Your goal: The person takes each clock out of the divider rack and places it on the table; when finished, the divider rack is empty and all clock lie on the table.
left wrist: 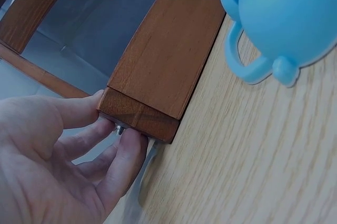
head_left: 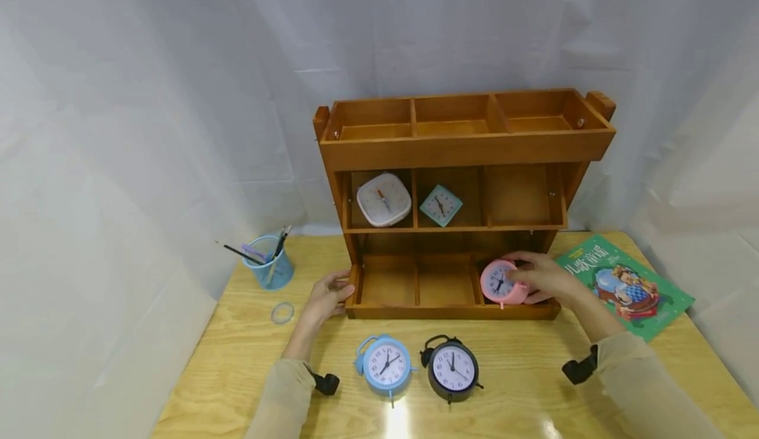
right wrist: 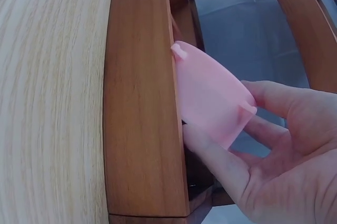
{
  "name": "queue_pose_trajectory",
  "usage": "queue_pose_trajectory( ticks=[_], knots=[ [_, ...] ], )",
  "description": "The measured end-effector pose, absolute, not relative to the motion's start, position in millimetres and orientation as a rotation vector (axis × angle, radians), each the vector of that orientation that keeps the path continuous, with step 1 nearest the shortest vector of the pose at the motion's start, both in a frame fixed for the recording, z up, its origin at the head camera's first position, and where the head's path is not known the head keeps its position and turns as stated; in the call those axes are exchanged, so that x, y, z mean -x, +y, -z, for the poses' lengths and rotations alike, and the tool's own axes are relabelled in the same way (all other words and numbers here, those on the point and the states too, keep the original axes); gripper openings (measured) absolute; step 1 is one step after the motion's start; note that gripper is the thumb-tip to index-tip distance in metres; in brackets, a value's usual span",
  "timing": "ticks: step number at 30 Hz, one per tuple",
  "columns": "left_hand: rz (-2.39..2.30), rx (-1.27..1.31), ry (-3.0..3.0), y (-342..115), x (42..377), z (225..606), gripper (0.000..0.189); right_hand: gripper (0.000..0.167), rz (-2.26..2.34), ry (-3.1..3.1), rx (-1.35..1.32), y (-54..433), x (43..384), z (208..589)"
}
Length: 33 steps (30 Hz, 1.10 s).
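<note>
A brown wooden shelf (head_left: 468, 152) with three tiers of compartments stands on the table. My right hand (head_left: 542, 277) holds a pink alarm clock (head_left: 497, 284) in the bottom right compartment. The clock leans over the front board, and in the right wrist view the thumb and fingers grip its pink casing (right wrist: 213, 92). At the shelf's lower left corner, my left hand (head_left: 326, 299) grips the end of the bottom tier (left wrist: 139, 113) with thumb and fingertips. A blue alarm clock (head_left: 387, 365) and a black alarm clock (head_left: 453, 368) stand in front of the shelf.
The middle tier holds a white clock (head_left: 370, 205) and a small green square clock (head_left: 441, 205). Left of the shelf are a blue pen cup (head_left: 275, 274) and a clear ring (head_left: 282, 313). A green book (head_left: 658, 294) lies at the right.
</note>
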<state>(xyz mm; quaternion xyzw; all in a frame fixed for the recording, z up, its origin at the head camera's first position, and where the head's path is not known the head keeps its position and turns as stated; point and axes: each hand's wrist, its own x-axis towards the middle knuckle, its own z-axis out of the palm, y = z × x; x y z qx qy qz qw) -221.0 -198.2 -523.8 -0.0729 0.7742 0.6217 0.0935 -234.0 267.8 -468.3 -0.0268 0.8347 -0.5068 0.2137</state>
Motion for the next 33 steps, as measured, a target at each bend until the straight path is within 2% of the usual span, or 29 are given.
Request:
queue_pose_trajectory(
  ticks=[15, 18, 25, 33],
  knots=[
    [-1.831, 0.227, 2.303, -196.7, 220.7, 523.8, 0.048, 0.07, 1.723, 2.045, 0.087, 277.5, 222.1, 456.8],
    [-1.823, 0.223, 2.306, -197.2, 220.7, 523.9, 0.048, 0.066, 1.803, 1.935, 0.102, 279.4, 217.8, 456.6],
    [-1.817, 0.243, 2.309, -196.8, 221.3, 522.5, 0.048, 0.04, 2.034, 1.593, 0.129, 281.0, 203.8, 453.7],
    [-1.795, 0.233, 2.312, -196.1, 222.9, 522.6, 0.049, 0.044, 2.077, 1.38, 0.278, 283.8, 190.0, 445.0]
  ],
)
